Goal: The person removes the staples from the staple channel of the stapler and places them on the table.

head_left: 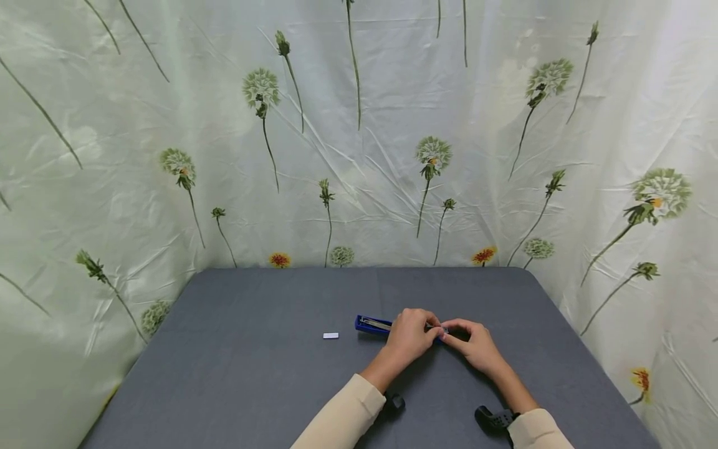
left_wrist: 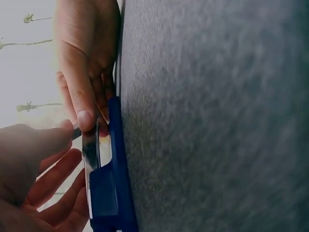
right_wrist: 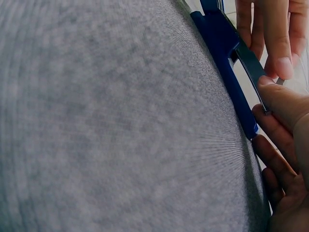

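A blue stapler (head_left: 370,325) lies on the table with its top opened back, baring the metal magazine (left_wrist: 91,151). My left hand (head_left: 409,333) is over the stapler's right part, its thumb and index finger pinching a small dark grey strip (right_wrist: 280,81) beside the magazine; I cannot tell exactly what the strip is. From the right, my right hand (head_left: 477,349) grips the magazine's front end, thumb (right_wrist: 277,94) on top and fingers beneath. Both hands' fingertips meet closely there. In the head view, the left hand hides much of the stapler's middle.
A small white rectangular piece (head_left: 331,335) lies on the grey table (head_left: 252,374) left of the stapler. Behind the table hangs a pale curtain (head_left: 359,156) with dandelion prints. Black bands with camera mounts (head_left: 493,419) are on the wrists.
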A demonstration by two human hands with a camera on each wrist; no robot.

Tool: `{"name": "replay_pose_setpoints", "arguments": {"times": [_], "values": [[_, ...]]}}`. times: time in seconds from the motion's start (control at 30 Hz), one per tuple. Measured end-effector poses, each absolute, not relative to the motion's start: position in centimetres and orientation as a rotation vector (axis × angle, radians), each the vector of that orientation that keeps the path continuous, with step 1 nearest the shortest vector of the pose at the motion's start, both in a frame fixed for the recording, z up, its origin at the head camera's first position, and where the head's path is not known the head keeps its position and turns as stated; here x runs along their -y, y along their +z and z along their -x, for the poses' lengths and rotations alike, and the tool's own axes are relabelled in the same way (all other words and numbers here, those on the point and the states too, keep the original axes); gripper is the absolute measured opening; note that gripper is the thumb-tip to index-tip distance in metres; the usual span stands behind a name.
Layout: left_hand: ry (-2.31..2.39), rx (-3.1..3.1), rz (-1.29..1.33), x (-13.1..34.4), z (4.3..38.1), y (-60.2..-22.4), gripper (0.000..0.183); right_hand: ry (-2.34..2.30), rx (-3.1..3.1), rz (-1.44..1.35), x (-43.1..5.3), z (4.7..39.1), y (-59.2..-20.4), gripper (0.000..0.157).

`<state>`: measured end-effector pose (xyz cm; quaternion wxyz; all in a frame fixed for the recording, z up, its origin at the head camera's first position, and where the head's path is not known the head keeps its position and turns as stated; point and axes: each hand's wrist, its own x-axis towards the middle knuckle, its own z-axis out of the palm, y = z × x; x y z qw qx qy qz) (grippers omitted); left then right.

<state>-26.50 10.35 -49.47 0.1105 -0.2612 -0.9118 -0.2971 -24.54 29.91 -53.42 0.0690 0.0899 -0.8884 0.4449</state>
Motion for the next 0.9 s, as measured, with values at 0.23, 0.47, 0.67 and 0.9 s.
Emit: {"name": "replay_pose_setpoints", "arguments": {"times": [0.23, 0.47, 0.67, 0.9], "values": [[-0.735, 2.686, 0.862, -10.3, 27.0, -49.2, 0.012, 1.347, 2.669, -0.275, -29.8, 24.6, -53.3, 0.023], [-0.496, 2.756, 0.982, -10.8, 27.3, -48.0, 0.012, 1.341, 2.660, -0.282, -29.9, 24.6, -53.2, 0.022], [-0.420, 2.842, 1.031, -11.0, 27.7, -47.3, 0.008, 1.367, 2.650, -0.310, -29.9, 24.6, -53.3, 0.020], [-0.486, 2.841, 1.078, -10.7, 28.1, -47.9, 0.009, 1.383, 2.643, -0.317, -30.0, 24.5, -53.2, 0.020]]}}
